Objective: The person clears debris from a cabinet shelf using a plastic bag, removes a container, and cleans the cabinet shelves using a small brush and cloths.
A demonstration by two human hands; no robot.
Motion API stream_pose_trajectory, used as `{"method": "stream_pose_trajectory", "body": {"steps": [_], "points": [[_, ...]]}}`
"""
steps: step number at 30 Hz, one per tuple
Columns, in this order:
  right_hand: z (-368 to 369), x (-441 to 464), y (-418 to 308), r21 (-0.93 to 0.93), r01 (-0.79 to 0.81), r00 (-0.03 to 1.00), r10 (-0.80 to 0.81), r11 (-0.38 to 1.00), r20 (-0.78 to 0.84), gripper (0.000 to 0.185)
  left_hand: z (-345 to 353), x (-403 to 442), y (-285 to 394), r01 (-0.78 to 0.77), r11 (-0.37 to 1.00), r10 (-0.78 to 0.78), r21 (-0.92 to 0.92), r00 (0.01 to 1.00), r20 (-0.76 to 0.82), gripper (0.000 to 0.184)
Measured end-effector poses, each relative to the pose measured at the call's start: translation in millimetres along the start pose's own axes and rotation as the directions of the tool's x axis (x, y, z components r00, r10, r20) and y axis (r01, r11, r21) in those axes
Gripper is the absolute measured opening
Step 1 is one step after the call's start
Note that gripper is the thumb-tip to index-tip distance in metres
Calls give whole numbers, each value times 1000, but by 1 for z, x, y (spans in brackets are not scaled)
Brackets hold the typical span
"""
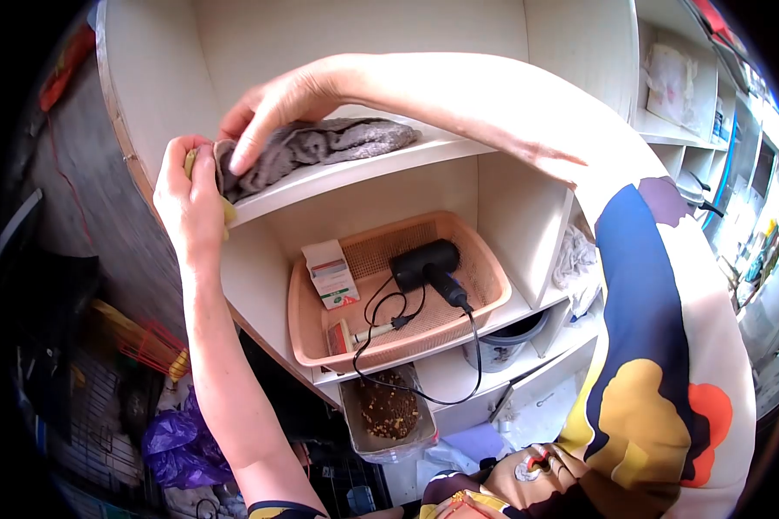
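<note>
On the upper shelf (363, 179) lies a crumpled grey towel (320, 147). My right hand (277, 112) reaches over from the right, with its thumb and fingers at the towel's left end. Beside it, my left hand (189, 195) has its fingers closed around something yellow (228, 212) at the shelf's left edge, mostly hidden by the hand. On the shelf below, a pink-orange basket (485, 259) holds a black hair dryer (424, 265) with its cord, a white box (330, 274) and a brush (341, 337).
Under the basket are a tray (389, 411) of brown material and a grey bucket (511, 343). A purple bag (182, 441) lies at lower left near wire racks. White cloth (576, 259) fills a compartment at right. Vertical panels divide the shelves.
</note>
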State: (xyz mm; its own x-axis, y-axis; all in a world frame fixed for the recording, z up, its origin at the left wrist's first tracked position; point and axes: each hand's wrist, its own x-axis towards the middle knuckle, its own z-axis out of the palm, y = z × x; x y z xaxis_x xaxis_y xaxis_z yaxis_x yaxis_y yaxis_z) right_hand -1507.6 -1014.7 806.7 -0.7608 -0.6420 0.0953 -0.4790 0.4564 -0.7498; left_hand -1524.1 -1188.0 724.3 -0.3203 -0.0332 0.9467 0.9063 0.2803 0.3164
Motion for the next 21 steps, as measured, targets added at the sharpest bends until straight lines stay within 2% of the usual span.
{"method": "stream_pose_trajectory", "body": {"steps": [5,8,10,12,14,18,21], "points": [[-9,-53,4,-249,-53,996,68,967,52,25,3,-1,-3,24,999,-25,30,999,32,13],[-8,-107,1,-302,22,999,-9,953,44,14,2,0,-3,73,995,-77,74,995,64,13],[-12,-146,2,-422,-34,999,15,906,-50,16,2,0,-6,71,995,-76,64,995,68,13],[-16,-189,2,-451,-197,973,117,870,-198,20,3,1,-9,67,994,-73,82,995,70,13],[-29,-231,12,-395,-289,938,175,872,-300,28,3,2,-12,79,992,-87,97,993,81,13],[-43,-307,18,-473,-394,873,160,788,-460,30,3,3,-14,89,992,-97,94,992,80,13],[-49,-349,23,-431,-515,801,238,741,-548,34,5,3,-10,123,987,-130,101,989,68,13]]}}
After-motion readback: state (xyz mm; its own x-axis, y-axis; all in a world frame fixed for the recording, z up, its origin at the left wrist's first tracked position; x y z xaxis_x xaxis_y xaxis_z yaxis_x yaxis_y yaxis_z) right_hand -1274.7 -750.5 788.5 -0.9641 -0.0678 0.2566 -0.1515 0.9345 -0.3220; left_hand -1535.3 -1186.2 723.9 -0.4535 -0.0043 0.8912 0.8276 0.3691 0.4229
